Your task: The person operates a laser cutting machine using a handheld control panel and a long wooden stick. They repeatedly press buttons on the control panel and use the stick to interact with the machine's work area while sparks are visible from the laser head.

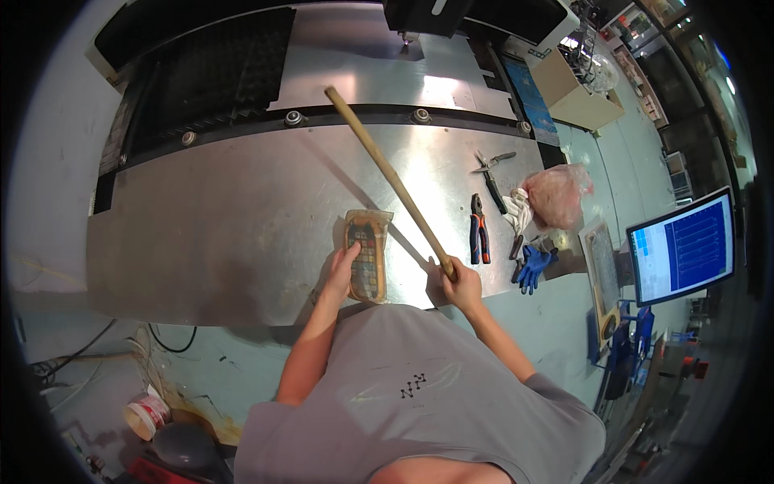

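My left hand (340,273) is closed around the left side of a handheld button controller (371,262) in a clear, yellowed plastic cover. The controller lies over the near edge of the metal worktop (218,234), its rows of keys facing up. My right hand (462,284) grips the near end of a long wooden stick (387,171). From there the stick slants up and to the left over the sheet metal, casting a shadow, and its far end reaches past the black rail. Both forearms come in from below, on either side of my grey shirt.
Right of the stick lie pliers with blue-orange handles (480,230), another cutting tool (489,179), a white cloth (518,211), a pinkish plastic bag (558,196) and a blue glove (532,269). A black machine head (427,14) hangs at the back. A monitor (684,246) stands at the right.
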`<act>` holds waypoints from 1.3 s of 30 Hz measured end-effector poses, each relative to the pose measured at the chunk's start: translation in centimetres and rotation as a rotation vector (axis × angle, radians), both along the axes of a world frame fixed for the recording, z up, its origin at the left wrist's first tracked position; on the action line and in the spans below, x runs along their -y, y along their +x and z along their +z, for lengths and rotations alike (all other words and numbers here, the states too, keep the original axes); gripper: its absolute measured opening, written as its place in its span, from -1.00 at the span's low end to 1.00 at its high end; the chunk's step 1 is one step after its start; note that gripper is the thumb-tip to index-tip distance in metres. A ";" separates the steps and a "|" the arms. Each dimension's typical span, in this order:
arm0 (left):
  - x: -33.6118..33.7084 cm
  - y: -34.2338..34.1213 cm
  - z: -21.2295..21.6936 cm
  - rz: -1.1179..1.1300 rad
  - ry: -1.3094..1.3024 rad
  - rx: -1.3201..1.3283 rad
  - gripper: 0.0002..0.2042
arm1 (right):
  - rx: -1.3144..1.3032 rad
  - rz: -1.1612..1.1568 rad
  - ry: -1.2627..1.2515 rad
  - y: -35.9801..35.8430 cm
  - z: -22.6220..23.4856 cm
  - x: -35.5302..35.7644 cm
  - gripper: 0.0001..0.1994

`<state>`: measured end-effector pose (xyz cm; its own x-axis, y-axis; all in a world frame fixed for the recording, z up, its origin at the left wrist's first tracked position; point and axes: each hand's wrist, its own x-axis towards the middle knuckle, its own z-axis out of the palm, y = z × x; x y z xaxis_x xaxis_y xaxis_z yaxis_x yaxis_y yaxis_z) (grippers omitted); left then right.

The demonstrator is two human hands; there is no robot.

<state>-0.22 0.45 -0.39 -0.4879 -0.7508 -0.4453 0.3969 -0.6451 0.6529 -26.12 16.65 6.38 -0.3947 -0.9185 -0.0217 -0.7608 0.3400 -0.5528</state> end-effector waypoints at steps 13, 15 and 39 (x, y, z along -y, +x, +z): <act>0.2 0.5 0.6 -0.035 0.015 0.029 -0.65 | -0.031 -0.142 -0.013 3.3 -2.6 -2.8 -0.65; 0.3 0.4 0.6 -0.015 0.034 0.049 -0.67 | -0.053 -0.128 -0.029 3.3 -2.9 -2.9 -0.65; 0.6 0.7 -0.2 -0.012 0.052 0.051 -0.60 | -0.079 -0.031 -0.069 2.8 -3.2 -2.9 -0.62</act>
<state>0.50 -0.10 -0.64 -0.4727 -0.7199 -0.5083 0.3556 -0.6836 0.6374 -23.31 19.50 3.19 -0.4213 -0.9039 0.0734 -0.7923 0.3275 -0.5148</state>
